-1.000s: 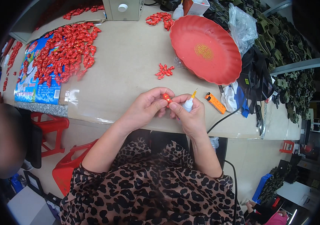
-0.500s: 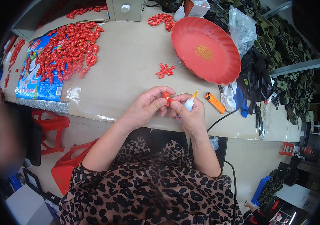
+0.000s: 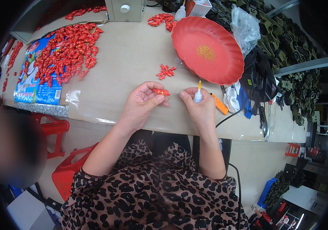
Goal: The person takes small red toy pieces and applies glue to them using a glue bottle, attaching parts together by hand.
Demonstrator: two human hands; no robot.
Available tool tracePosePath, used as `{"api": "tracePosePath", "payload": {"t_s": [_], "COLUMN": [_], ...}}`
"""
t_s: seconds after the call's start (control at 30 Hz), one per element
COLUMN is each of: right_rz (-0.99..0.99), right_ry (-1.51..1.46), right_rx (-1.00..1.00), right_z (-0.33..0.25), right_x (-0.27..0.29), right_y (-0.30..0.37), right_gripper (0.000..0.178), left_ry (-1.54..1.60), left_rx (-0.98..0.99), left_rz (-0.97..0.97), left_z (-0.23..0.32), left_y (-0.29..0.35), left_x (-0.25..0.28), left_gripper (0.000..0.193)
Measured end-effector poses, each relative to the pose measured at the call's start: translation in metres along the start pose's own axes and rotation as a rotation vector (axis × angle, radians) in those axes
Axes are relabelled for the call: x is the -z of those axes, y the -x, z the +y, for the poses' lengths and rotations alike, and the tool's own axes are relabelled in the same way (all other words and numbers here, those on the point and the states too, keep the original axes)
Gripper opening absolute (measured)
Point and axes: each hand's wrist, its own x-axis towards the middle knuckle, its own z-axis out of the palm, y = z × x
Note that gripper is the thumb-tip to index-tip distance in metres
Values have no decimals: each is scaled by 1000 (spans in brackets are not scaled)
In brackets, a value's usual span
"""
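Near the table's front edge, my left hand (image 3: pixel 142 101) pinches a small red figurine with gold marks (image 3: pixel 161 92) between thumb and fingers. My right hand (image 3: pixel 200 106), a short way to its right, is closed round a small white glue bottle (image 3: pixel 198 96), its yellow nozzle pointing up. The two hands are apart. Beyond them lies a small cluster of red figurines (image 3: pixel 166 71). A large heap of similar red pieces (image 3: pixel 70 51) covers much of a blue printed sheet (image 3: pixel 37 90) at the left. An orange box cutter or lighter-like object (image 3: pixel 220 104) lies beside my right hand.
A red scalloped tray (image 3: pixel 225 50) sits at the back right, with a clear plastic bag (image 3: pixel 245 28) and black straps (image 3: pixel 261 73) beyond it. A grey metal box (image 3: pixel 126 15) stands at the back. Red stools (image 3: pixel 70 168) and another person are at the left.
My hands have drawn apart; the right one has moved off the figurine with the bottle. The figurine in my left hand has turned from upright to nearly level. The view has shifted slightly.
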Motion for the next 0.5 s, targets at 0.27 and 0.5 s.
{"api": "tracePosePath", "payload": {"t_s": [0.27,0.5], "right_rz": [-195,-349], "right_ry": [-457,-569], "right_rx": [-48,10], "right_z": [10,14], "right_x": [27,36], "right_y": [8,28], "right_gripper": [29,35], "left_ry": [55,12], "left_rx": [42,19], "left_rz": [-12,-2], "left_z": [-3,1], "left_y": [-1,-1], "left_x": [2,-3], "left_gripper": [18,21]}}
